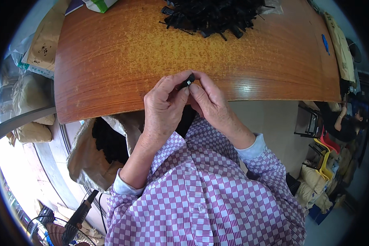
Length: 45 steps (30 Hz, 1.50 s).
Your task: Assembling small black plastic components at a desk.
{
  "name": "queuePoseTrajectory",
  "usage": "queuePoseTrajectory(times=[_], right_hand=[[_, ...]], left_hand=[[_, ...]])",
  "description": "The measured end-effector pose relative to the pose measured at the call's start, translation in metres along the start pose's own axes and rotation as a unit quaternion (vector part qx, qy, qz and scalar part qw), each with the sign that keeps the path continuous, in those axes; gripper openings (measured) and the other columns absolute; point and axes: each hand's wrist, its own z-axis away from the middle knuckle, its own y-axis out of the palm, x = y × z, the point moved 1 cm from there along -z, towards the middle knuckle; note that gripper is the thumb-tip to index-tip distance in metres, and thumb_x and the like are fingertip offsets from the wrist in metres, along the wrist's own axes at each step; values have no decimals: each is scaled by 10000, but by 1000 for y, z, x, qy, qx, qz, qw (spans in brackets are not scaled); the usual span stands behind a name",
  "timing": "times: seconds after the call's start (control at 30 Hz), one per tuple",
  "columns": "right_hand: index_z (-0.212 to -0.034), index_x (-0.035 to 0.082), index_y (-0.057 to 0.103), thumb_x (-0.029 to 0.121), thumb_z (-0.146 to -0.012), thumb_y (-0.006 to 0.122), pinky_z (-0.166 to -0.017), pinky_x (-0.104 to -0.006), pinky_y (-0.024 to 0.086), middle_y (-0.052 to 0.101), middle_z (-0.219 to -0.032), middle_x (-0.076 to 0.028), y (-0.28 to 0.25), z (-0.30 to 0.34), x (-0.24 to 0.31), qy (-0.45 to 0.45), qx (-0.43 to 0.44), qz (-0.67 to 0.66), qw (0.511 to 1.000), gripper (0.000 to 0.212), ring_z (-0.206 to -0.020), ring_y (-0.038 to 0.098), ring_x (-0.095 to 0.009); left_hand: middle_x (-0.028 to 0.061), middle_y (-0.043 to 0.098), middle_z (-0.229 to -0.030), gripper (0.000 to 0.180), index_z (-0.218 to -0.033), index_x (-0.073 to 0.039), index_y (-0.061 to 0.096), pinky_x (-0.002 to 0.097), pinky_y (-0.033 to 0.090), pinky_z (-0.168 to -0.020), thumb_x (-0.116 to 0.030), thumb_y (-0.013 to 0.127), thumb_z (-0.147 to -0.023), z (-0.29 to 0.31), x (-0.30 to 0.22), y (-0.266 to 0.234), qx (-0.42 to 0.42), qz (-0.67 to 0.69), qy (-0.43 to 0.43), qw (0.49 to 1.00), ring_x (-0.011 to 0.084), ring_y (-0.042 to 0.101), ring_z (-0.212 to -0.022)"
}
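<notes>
Pinching a small black part at mid-frame

Both hands meet just above the table's (110,74) near edge, at the centre of the frame. The left hand (164,108) and right hand (211,102) have their fingers (174,82) closed narrowly on one small black part (187,81) with a pale end. Judged from this, a steady fingertip grip close to the part's end suits best. A pile (217,16) of similar parts lies at upper centre, and a sack (90,160) hangs at lower left.
</notes>
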Motion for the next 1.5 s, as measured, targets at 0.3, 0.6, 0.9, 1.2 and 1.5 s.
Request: queuePoseTrajectory(times=[0.3, 0.6, 0.9, 1.2, 1.5], right_hand=[[-1239, 5, 471, 171, -1010, 453, -544, -207, 436, 538, -756, -14, -15, 5, -2, 0, -19, 30, 999, 283, -646, 518, -51], [-1222, 26, 486, 183, -1004, 473, -516, -203, 403, 492, -719, 2, -29, 0, -7, -5, -47, -30, 998, 269, -603, 471, -54], [-1106, 27, 562, 115, -955, 559, -432, -155, 362, 557, -751, 6, -49, 8, 2, -98, -71, -34, 992, 175, -521, 469, -19], [-977, 39, 587, 150, -919, 632, -415, -145, 340, 543, -677, 37, -55, -10, 4, -41, 26, -172, 984, 133, -499, 446, 4], [-912, 28, 577, 172, -937, 608, -479, -183, 358, 494, -666, 53, -32, -12, -2, -35, 46, -33, 998, 150, -555, 433, -24]], left_hand=[[85, 624, -865, 303, -1126, -31, 645, 248, 510, -652, 49, 620, -834, -7, -19, 14, 19, -158, 67, 985, 144, 636, -759], [107, 638, -887, 280, -1098, -52, 625, 302, 531, -612, 43, 598, -836, -16, -29, 31, 38, -377, 150, 913, 183, 664, -743], [147, 666, -972, 322, -1261, -45, 468, 208, 533, -621, -69, 541, -948, -22, -29, 20, 48, 181, -96, 978, 176, 681, -803], [96, 613, -1024, 365, -1297, -50, 482, 223, 553, -649, -91, 560, -943, -12, -23, 25, 101, 254, -125, 954, 178, 676, -792], [49, 600, -901, 436, -1271, -25, 480, 204, 492, -621, 79, 584, -861, -3, -24, 11, 123, 41, -53, 990, 66, 589, -756]])
